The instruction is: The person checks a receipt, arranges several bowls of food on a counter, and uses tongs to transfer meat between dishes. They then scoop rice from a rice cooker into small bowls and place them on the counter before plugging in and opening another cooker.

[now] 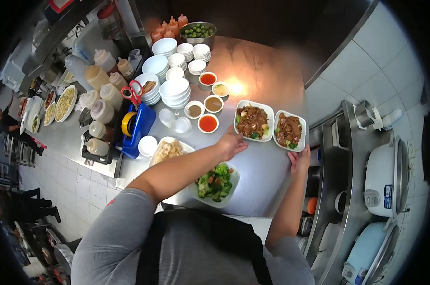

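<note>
Steel counter (pixel 262 166) supports the left meat dish (pixel 271 115) and right meat dish (pixel 302 134), right of centre. The left hand (pixel 233 145), loosely open, and the right hand (pixel 299 159), grip unclear, flank them, perhaps to steady both. Rice cooker label (pixel 388 191), right: unreadable.

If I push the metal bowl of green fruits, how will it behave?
The metal bowl should stay stiff and probably feel rather heavy, being well filled. The green fruits look round and loose, so some may roll if it tips.
</note>
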Demonstrator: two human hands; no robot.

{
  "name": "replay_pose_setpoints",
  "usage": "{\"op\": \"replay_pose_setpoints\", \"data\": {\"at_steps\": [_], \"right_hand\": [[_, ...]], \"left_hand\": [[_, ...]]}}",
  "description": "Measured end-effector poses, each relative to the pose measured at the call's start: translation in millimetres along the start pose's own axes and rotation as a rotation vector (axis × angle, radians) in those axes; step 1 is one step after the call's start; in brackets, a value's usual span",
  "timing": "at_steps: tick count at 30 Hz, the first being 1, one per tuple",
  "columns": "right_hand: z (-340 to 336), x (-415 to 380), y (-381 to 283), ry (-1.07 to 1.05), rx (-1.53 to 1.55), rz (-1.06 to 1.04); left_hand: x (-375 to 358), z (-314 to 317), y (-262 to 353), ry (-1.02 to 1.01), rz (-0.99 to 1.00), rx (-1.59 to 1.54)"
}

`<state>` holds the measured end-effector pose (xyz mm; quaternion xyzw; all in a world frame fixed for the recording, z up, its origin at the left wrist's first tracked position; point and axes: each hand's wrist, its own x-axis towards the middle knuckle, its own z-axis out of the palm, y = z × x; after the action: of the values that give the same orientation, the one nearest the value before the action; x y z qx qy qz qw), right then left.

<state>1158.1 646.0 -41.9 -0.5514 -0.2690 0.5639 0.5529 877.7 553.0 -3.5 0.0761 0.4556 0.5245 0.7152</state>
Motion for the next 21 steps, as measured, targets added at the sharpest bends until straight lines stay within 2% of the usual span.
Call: {"op": "replay_pose_setpoints", "data": {"at_steps": [1, 6, 11, 13, 15, 18, 20, 21], "right_hand": [[2, 4, 1, -0.060, 0.054, 0.007], [19, 31, 2, -0.082, 0.013, -0.035], [71, 85, -2, -0.118, -0.005, -0.056], [92, 113, 4, -0.120, -0.043, -0.070], [120, 129, 1, -0.141, -0.023, -0.059], [157, 153, 2, -0.193, -0.017, -0.052], [178, 170, 7, -0.236, -0.018, -0.057], [186, 180, 9, -0.239, -0.026, -0.031]], "left_hand": [[9, 4, -2, -0.053, 0.079, 0.000], [45, 22, 11, 0.038, 0.156, -0.069], [104, 28, 60, 0.083, 0.233, -0.060], [111, 35, 89, 0.136, 0.206, -0.040], [140, 32, 105, 0.208, 0.275, -0.012], [226, -2, 119, 0.029, 0.380, -0.107], [243, -15, 136, -0.013, 0.407, 0.036], [208, 0, 148, 0.088, 0.415, 0.013]]}}
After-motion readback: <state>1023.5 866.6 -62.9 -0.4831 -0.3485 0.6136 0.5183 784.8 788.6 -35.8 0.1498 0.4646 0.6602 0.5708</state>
